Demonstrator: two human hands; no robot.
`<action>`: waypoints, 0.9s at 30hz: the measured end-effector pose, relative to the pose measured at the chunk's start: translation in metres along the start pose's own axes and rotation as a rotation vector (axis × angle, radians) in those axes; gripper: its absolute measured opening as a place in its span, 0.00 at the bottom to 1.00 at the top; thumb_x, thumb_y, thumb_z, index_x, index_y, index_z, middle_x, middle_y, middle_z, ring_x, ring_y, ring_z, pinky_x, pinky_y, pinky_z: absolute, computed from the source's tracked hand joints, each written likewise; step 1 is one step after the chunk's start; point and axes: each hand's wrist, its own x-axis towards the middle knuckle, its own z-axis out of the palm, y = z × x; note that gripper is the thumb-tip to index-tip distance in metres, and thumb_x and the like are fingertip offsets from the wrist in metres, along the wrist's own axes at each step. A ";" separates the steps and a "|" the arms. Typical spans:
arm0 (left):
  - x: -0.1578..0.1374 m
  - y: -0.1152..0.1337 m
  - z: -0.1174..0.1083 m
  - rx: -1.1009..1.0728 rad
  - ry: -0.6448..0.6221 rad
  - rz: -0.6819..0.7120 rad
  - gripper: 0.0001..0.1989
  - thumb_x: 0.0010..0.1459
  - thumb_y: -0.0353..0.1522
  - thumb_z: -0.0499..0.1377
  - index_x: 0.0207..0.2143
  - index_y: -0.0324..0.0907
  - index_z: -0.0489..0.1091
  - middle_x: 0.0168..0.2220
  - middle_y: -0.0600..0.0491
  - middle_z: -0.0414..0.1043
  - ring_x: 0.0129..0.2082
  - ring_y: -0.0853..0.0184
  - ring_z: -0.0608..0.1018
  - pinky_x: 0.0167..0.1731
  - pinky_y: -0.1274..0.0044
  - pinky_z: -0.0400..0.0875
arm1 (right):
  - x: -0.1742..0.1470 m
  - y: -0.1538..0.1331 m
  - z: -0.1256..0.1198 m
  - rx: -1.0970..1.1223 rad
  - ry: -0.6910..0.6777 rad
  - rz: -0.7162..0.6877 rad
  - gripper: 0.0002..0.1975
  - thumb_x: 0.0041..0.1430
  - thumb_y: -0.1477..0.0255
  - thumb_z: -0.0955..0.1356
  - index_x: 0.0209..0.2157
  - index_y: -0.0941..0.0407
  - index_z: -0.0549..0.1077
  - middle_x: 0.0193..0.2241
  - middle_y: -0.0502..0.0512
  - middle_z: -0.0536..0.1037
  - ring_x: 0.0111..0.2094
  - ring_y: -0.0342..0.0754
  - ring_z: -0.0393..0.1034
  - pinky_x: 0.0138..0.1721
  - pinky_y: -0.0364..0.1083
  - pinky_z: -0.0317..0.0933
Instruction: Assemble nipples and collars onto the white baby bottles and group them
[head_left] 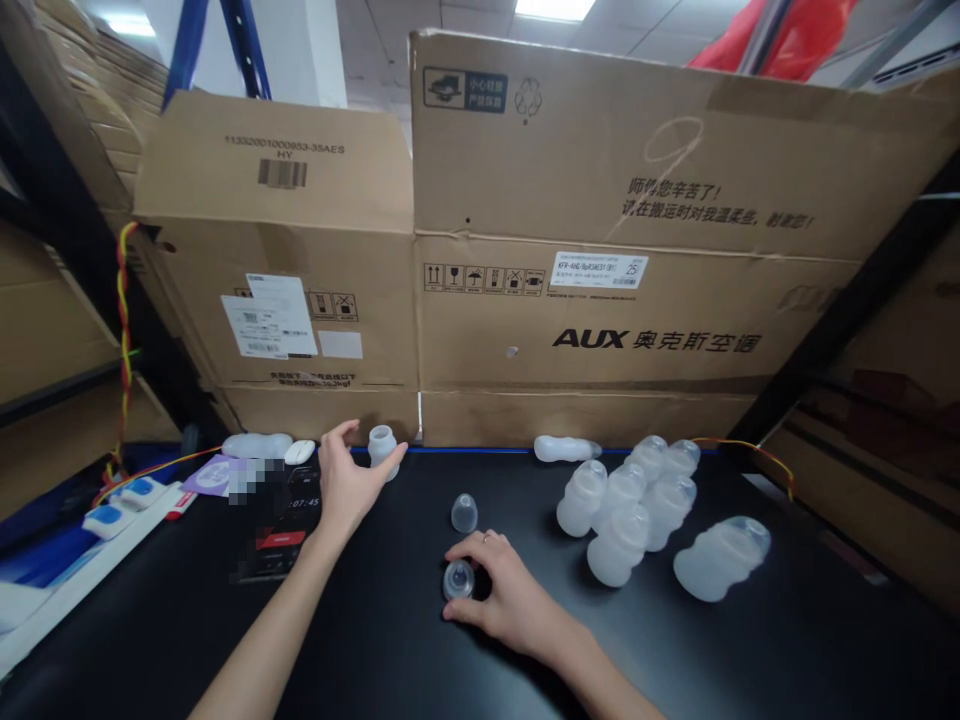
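Note:
A small translucent baby bottle (382, 446) without a top stands near the back of the black table. My left hand (352, 488) is open around it, with the thumb in front of the bottle and a gap between the index finger and its left side. At the front middle, my right hand (504, 592) grips a clear bottle nipple with its collar (458, 579) between thumb and fingers, low at the tabletop. Just behind that hand, a clear dome-shaped cap (464, 513) sits on the table, apart from the fingers.
Several capped baby bottles (619, 543) stand grouped at the right, and another (720, 560) lies tilted beside them. A white bottle (564, 449) lies along the back. A phone (281, 540) and a power strip (112, 560) are at left. Cardboard (600, 300) walls the back.

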 end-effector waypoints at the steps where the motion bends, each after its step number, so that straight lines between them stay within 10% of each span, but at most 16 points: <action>1: 0.004 -0.009 0.006 -0.010 -0.032 -0.057 0.40 0.39 0.50 0.74 0.52 0.43 0.67 0.49 0.45 0.70 0.52 0.50 0.74 0.54 0.58 0.70 | 0.000 -0.001 -0.002 -0.003 -0.005 -0.007 0.25 0.47 0.67 0.82 0.47 0.49 0.78 0.43 0.52 0.77 0.45 0.53 0.67 0.49 0.51 0.59; 7: -0.020 -0.015 0.023 -0.236 -0.333 -0.286 0.27 0.47 0.49 0.68 0.42 0.43 0.67 0.40 0.50 0.76 0.38 0.60 0.80 0.44 0.67 0.75 | 0.001 -0.004 -0.005 0.066 0.040 -0.053 0.26 0.51 0.66 0.80 0.51 0.48 0.75 0.44 0.50 0.80 0.44 0.51 0.71 0.50 0.50 0.61; 13: -0.077 0.045 -0.005 -0.528 -0.951 -0.261 0.21 0.47 0.37 0.72 0.43 0.40 0.75 0.40 0.51 0.81 0.42 0.63 0.81 0.46 0.74 0.75 | 0.002 -0.023 -0.002 0.347 0.482 -0.175 0.29 0.60 0.73 0.74 0.59 0.49 0.63 0.51 0.55 0.80 0.52 0.50 0.74 0.55 0.50 0.63; 27: -0.085 0.054 -0.012 -0.838 -1.389 -0.500 0.27 0.38 0.29 0.70 0.46 0.40 0.81 0.40 0.51 0.80 0.46 0.57 0.78 0.52 0.70 0.69 | -0.003 -0.064 -0.063 0.183 -0.179 -0.204 0.33 0.64 0.75 0.69 0.68 0.44 0.60 0.57 0.52 0.77 0.60 0.53 0.66 0.66 0.59 0.56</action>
